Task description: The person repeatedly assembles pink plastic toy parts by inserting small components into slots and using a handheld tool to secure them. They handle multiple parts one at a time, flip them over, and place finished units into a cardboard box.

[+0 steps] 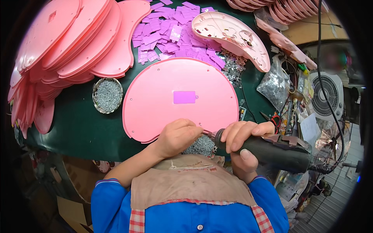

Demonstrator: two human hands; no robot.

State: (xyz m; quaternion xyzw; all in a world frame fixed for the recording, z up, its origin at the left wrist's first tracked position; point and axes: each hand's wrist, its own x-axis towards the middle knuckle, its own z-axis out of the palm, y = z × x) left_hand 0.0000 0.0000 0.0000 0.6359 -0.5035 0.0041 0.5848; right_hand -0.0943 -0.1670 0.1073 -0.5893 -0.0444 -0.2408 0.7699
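In front of me lies a rounded pink plastic panel (155, 93) with screw holes around its rim. A purple rectangular cover (184, 97) sits in its middle. My right hand (244, 139) is wrapped round a black electric screwdriver (276, 153), held nearly level, its bit pointing left over the panel's lower edge. At the bit's tip, my left hand (179, 135) is closed, thumb and fingers pinched together; whatever they grip is too small or hidden. Partly under the screwdriver and hands, a bowl of small screws (200, 146) stands at the table's near edge.
Stacked pink panels (85, 39) fill the left. A second bowl of screws (107, 96) stands beside them. Behind lie a heap of purple covers (171, 31) and a pale pink curved shell (233, 37). To the right are a bag of metal parts (275, 87), scissors (275, 119) and a fan (327, 95).
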